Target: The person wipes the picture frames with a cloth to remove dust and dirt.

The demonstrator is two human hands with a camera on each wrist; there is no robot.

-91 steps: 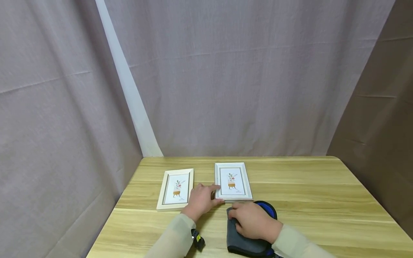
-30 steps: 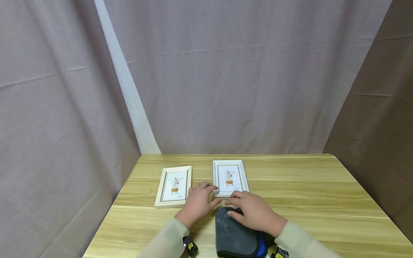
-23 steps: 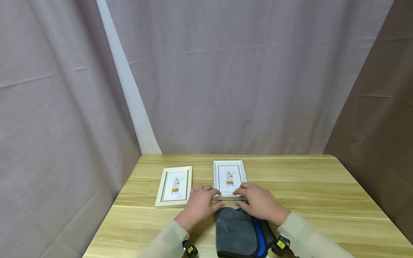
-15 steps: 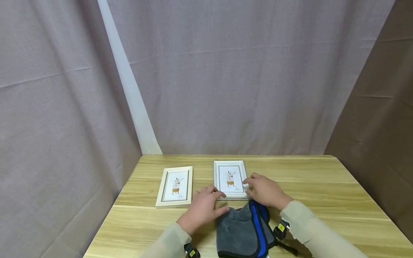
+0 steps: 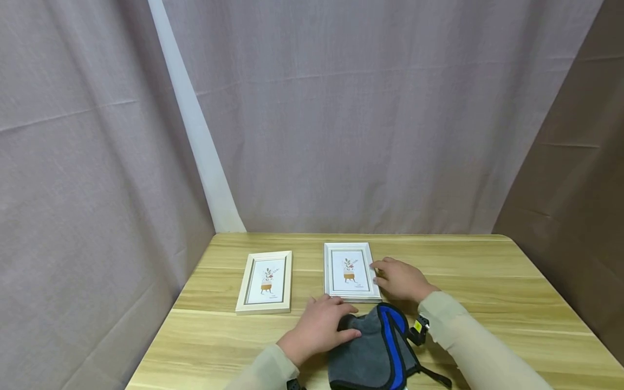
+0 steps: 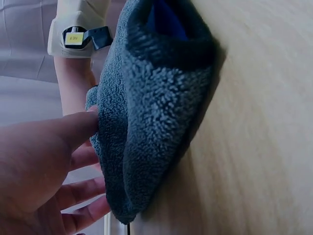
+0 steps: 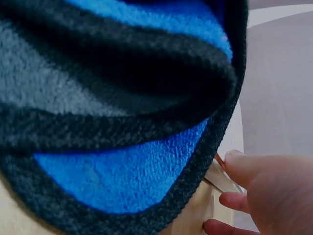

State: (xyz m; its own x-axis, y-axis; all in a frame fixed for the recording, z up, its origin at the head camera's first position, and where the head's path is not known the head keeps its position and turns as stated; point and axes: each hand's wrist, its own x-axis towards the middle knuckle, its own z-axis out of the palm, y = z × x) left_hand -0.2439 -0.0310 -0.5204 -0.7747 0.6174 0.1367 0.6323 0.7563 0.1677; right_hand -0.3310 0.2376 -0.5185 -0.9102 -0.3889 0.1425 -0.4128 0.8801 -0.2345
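A folded grey cleaning cloth [image 5: 361, 352] with blue inside and black trim lies at the front of the table. My left hand [image 5: 322, 326] rests at its upper left edge, thumb and fingertips touching the fabric; the left wrist view shows the thumb [image 6: 80, 128] against the pile, fingers spread. A white picture frame [image 5: 352, 296] with a potted-plant print lies flat just beyond the cloth. My right hand [image 5: 402, 279] touches this frame's right edge with thumb and fingers loosely bent. In the right wrist view the cloth [image 7: 122, 181] covers much of the scene.
A cream picture frame [image 5: 263, 310] with a similar print lies to the left of the white one. Grey curtains [image 5: 341, 135] hang behind the wooden table [image 5: 487, 303] and along its left side; a brown one [image 5: 565, 179] hangs at the right.
My right hand has let go of the cloth and moved up to the white frame's right edge. The left hand has gone from that frame's left corner to the cloth, which now lies more spread.
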